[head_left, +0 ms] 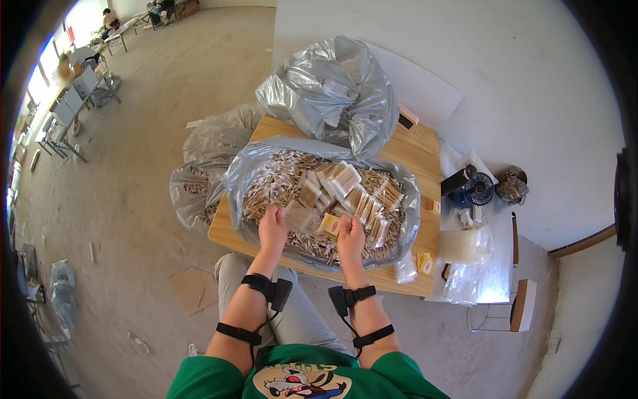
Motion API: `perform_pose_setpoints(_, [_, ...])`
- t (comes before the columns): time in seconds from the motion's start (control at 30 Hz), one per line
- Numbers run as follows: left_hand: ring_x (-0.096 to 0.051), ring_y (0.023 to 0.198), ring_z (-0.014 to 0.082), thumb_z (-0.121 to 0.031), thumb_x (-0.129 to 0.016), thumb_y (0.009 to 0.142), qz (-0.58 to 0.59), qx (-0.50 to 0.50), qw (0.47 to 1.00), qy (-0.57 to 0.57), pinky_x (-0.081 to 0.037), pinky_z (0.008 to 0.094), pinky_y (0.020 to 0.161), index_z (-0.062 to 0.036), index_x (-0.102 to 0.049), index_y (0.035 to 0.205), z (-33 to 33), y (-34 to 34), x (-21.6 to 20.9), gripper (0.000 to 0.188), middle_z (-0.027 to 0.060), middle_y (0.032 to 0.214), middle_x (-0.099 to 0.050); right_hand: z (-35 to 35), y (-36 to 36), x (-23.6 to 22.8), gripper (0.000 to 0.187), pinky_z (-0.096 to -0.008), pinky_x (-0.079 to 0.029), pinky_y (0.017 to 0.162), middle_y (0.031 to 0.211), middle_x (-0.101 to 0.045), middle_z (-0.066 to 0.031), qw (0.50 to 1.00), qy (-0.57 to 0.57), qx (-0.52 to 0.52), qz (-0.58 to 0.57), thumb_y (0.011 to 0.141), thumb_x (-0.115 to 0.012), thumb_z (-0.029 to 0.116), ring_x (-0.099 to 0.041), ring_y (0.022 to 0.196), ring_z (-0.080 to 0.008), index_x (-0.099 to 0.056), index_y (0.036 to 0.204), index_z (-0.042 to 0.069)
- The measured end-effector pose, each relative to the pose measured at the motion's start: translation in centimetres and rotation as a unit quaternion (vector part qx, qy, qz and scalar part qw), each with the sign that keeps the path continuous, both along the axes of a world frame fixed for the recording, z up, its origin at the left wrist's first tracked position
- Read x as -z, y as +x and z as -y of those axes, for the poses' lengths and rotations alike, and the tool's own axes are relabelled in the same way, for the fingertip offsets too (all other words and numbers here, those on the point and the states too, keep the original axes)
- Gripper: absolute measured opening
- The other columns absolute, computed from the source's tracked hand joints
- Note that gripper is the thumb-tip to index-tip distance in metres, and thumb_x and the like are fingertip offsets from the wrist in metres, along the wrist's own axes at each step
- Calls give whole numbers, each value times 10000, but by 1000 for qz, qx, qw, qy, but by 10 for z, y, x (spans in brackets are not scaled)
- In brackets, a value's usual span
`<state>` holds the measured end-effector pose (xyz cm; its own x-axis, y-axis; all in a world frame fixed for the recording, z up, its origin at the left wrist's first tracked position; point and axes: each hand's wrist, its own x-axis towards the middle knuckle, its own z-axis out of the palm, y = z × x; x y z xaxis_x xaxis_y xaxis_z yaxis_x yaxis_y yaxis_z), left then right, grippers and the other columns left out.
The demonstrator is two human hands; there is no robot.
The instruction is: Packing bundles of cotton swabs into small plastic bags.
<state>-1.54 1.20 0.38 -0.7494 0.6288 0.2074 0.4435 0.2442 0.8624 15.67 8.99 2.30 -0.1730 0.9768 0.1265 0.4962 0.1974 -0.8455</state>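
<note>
A tub lined with a grey plastic bag (262,147) stands in front of me, filled with loose cotton swabs (282,166). Small clear packets of swabs (343,179) lie heaped over its middle and right. My left hand (272,229) is closed in a pinch at the edge of a clear plastic bag (302,217), above the swabs. Close by on the right, my right hand (351,238) has thumb and fingers pressed together at the edge of a small yellow card (329,224). Whether the card is inside the clear bag I cannot tell.
The wooden table (415,173) carries a large silver-grey sack (332,93) at the back. Yellow cards (424,262) and clear bags (405,269) lie at its right corner. A white side table holds a black fan (479,189). Sacks of swabs (196,193) stand left. People sit far left.
</note>
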Motion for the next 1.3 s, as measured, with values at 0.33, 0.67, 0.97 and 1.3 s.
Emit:
perform_pose_setpoints(0.33, [-533,676,406,-198,-524,899,13,-81,997,3,-425,434,596,-32,-500,846,18,-22,-3,176,207,708,-561,20,-1,-35,292,-407,-501,593,1049,-521,-130,953,201,-49,220,829,-615,226,-607,763,-319,-514,1047,61])
perform_pose_setpoints(0.67, [-502,624,369,-171,-541,890,-2,-48,998,28,-417,395,586,-33,-483,818,35,-10,-23,167,191,684,-527,-2,-18,-16,126,-393,-489,620,923,-582,-106,923,221,-167,268,759,-655,122,-601,743,-301,-637,867,60])
perform_pose_setpoints(0.97, [-443,553,237,-136,-523,898,-49,10,997,57,-393,351,541,-16,-492,782,49,-35,4,169,124,626,-462,32,114,-21,80,-249,-422,560,758,-586,-74,971,206,89,-87,806,-623,10,-528,619,-144,-645,881,-8])
perform_pose_setpoints(1.3, [-403,460,90,-176,-493,930,74,141,987,17,-343,271,444,-43,-496,766,20,60,-35,211,13,535,-425,-17,314,45,127,-345,-459,621,710,-575,-78,933,176,286,125,768,-639,115,-573,687,-253,-712,868,139])
